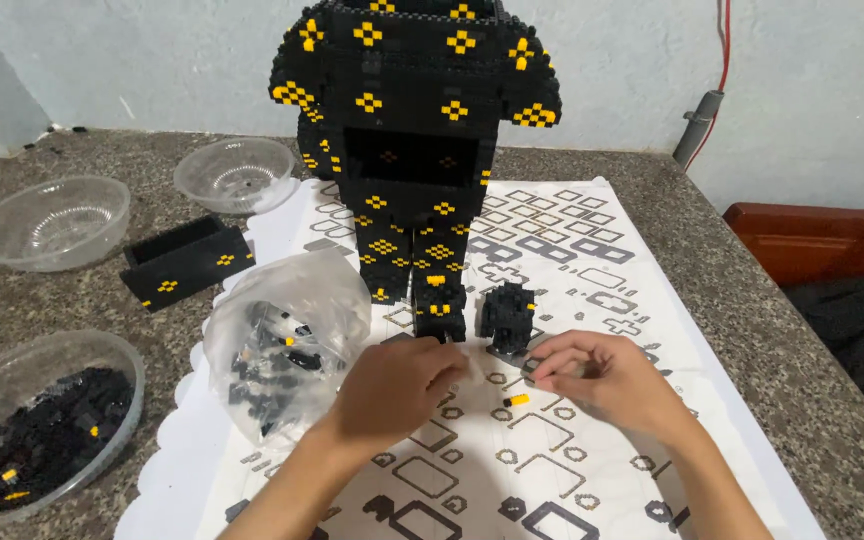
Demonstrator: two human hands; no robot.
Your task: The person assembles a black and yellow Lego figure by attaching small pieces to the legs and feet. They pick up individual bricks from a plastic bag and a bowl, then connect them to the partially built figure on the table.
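Big black brick figure with yellow diamond studs (414,150) stands at top centre on the white patterned mat (572,260), with a clear plastic bag of black bricks (287,345) at left centre, a clear bowl of black and yellow bricks (37,425) at lower left, two more clear bowls (50,222) (235,174) and a black brick box (187,262) at upper left. At centre, left hand (392,385) and right hand (602,378) rest on the mat, both with fingers curled nearly closed; can't tell if either pinches a piece. Two small black brick assemblies (440,310) (508,315) sit just above the hands, and a tiny yellow-and-black piece (516,400) lies on the mat between them.
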